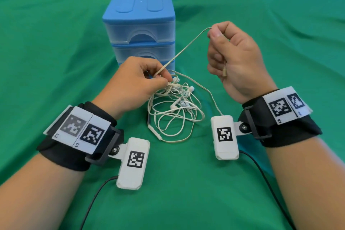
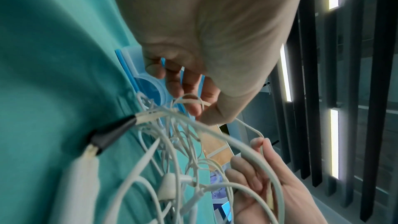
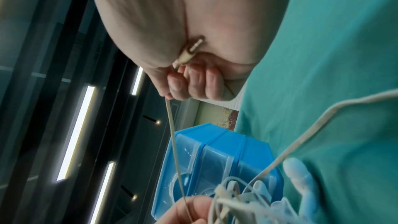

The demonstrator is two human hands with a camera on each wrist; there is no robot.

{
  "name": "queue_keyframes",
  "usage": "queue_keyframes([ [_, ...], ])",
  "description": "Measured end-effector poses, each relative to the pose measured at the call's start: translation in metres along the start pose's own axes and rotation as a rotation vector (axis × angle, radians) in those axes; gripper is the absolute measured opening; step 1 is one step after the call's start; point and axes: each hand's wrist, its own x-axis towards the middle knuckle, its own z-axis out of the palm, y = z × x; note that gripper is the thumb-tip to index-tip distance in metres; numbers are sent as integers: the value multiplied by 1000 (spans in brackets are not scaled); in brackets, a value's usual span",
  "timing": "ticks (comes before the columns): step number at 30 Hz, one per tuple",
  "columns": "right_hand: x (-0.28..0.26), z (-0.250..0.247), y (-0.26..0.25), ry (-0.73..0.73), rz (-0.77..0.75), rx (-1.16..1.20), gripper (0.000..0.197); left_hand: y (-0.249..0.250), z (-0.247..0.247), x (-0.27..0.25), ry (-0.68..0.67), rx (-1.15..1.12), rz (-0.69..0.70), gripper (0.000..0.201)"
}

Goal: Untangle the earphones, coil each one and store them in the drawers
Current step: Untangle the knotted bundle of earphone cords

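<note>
At the centre of the head view our left hand pinches the tangled earphones on the green cloth, below the blue drawer unit. Our right hand grasps one beige cable, stretched between both hands.

Head view downward; wrist views close, sharing the drawers.

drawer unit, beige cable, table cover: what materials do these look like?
Drawer unit: moulded plastic, opaque blue frame, frosted translucent drawer fronts, slight sheen. Beige cable, pulled taut between right hand and left hand: flat, matte, probably rubbery plastic. Table cover: green woven fabric, judging by soft wrinkles.
</note>
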Motion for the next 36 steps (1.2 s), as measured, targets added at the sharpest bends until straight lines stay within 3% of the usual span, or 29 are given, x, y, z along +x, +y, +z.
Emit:
queue_keyframes([
  [4,3,-9,-1,131,-31,-27,12,0,-2,-3,-29,-163,25,12],
  [10,9,-19,1,303,-66,-71,16,-6,-6,-4,-43,-336,-63,29],
  [20,11,-22,7,316,-62,-159,14,-12,1,-6,-114,-274,-8,31],
  [29,11,-28,17,377,47,-432,16,-9,0,-6,-25,-282,20,26],
  [32,7,-19,10,291,-62,-399,17,-7,0,-6,-24,-317,29,27],
  [36,0,-4,10,5,-138,-461,19,-3,4,-7,-32,-372,43,29],
])
